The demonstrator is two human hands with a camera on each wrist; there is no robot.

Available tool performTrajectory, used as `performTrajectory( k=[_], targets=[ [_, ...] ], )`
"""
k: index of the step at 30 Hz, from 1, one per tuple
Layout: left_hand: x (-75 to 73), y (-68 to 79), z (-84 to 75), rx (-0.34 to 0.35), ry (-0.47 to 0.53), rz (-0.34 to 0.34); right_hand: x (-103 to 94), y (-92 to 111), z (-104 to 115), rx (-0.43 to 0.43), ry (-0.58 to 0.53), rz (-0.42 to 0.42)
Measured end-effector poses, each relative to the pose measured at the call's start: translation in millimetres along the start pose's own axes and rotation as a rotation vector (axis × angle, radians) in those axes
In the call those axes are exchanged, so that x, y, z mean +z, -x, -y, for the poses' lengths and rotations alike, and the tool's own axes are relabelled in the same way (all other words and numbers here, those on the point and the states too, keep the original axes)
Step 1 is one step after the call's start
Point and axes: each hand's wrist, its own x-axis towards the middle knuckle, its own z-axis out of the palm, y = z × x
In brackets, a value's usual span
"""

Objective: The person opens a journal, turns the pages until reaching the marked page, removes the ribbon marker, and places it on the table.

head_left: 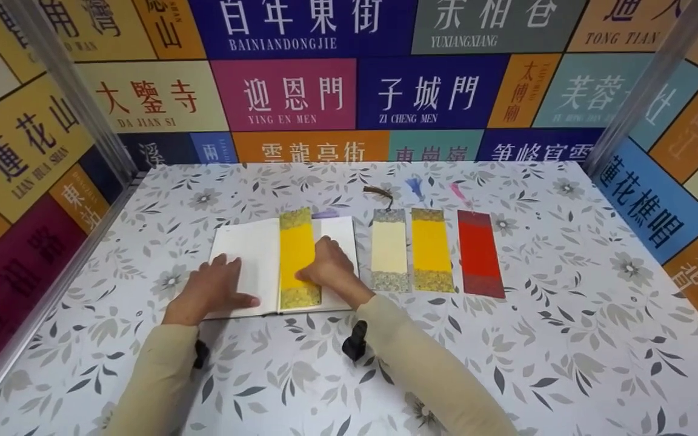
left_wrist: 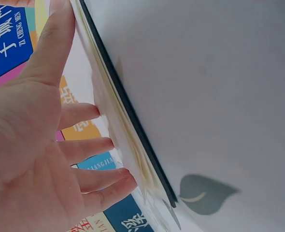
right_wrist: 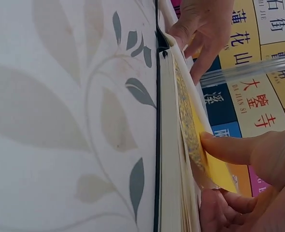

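An open book [head_left: 252, 242] with blank white pages lies on the table. Spread fingers of my left hand [head_left: 211, 290] rest on its left page, the thumb near the lower edge. Over the right page, beside the spine, stands a yellow bookmark [head_left: 294, 245] with patterned ends. My right hand [head_left: 332, 265] pinches its right edge; in the right wrist view the thumb [right_wrist: 234, 149] lies on the yellow face and the fingers curl behind. That edge is tilted up from the page. A purple tassel [head_left: 326, 214] shows at the book's top.
Right of the book lie a cream bookmark [head_left: 389, 248], another yellow bookmark [head_left: 431, 248] and a red bookmark [head_left: 480, 251] in a row, tassels pointing away. A floral cloth [head_left: 300, 375] covers the table. Panels with lettering [head_left: 288, 91] stand behind and at both sides.
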Motion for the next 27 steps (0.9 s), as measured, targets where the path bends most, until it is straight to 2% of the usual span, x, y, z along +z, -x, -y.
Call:
performTrajectory(
  k=[8,13,21,27],
  targets=[
    [-2.6,-1.4,-1.1,-0.01,0.012,0.049,-7.7,0.0,-10.7,-0.055,-0.138,0.03],
    [-7.7,-3.1,-2.1,-0.025,0.04,0.102,-19.0,-6.2,-16.4,-0.041,-0.265,0.073],
    [-8.7,-5.1,-2.6,-0.014,0.019,0.107,-58.6,-7.2,-24.6,-0.039,-0.464,0.045],
    [-9.6,-3.6,-4.2,-0.009,0.041,0.105,-94.5,-9.0,-33.7,-0.058,-0.47,-0.034]
  ],
)
